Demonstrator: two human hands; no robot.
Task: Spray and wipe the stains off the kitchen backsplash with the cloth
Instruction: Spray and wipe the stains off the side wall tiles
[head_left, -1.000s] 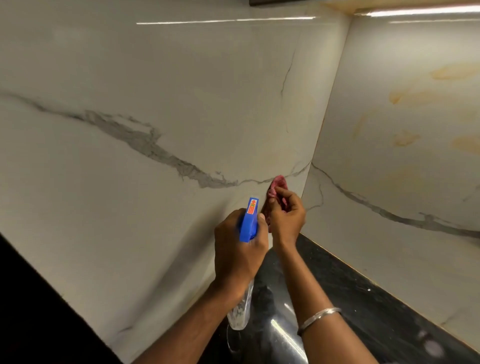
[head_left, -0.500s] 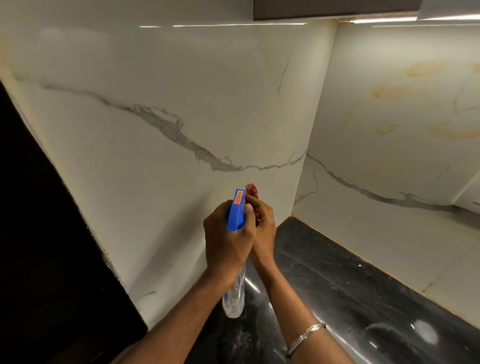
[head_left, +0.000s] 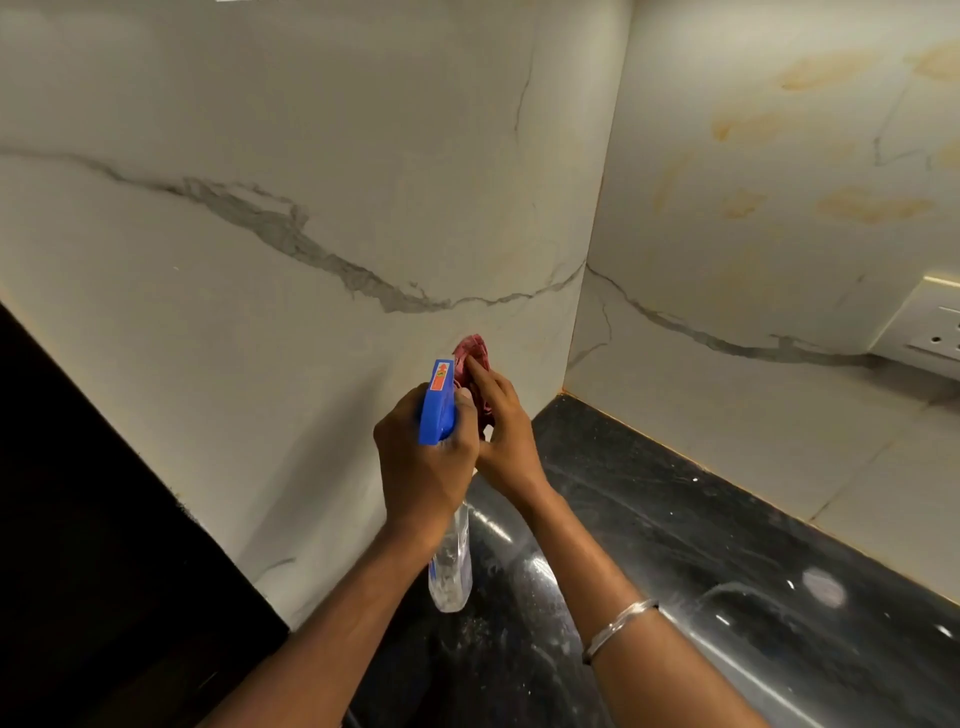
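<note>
Stains (head_left: 852, 205) up right of both hands look untouched; most wiping remains.
Left hand (head_left: 423, 462) grips bottle (head_left: 439, 402); right hand (head_left: 501, 436) bunches cloth (head_left: 474, 349) against backsplash (head_left: 311, 156).

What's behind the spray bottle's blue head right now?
The red cloth, bunched in the right hand, then marble backsplash. The nozzle and most of the cloth are hidden.
</note>
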